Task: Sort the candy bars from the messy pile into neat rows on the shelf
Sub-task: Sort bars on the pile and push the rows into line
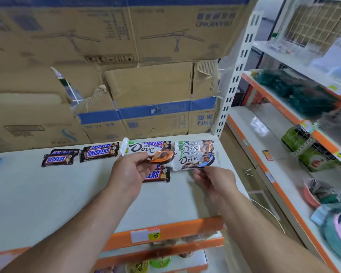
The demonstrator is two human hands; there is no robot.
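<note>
Left hand [132, 170] grips 1 orange Dove bar [146, 152] above the shelf [67, 194]. Right hand [215, 180] pinches the near edge of a blue Dove bar [193, 161] at the shelf's right rear. Snickers bars [98, 151] lie rear left.

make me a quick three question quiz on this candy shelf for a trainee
1. True or false: the left hand grips a white-and-orange Dove bar.
2. What lies at the far left of the white metal shelf? A: brown Snickers bars. B: Dove bars. C: green packets.
3. Fill in: the right hand pinches the white-and-blue Dove bar at the shelf's ___ end.
Key: 1 true; 2 A; 3 right.
</note>
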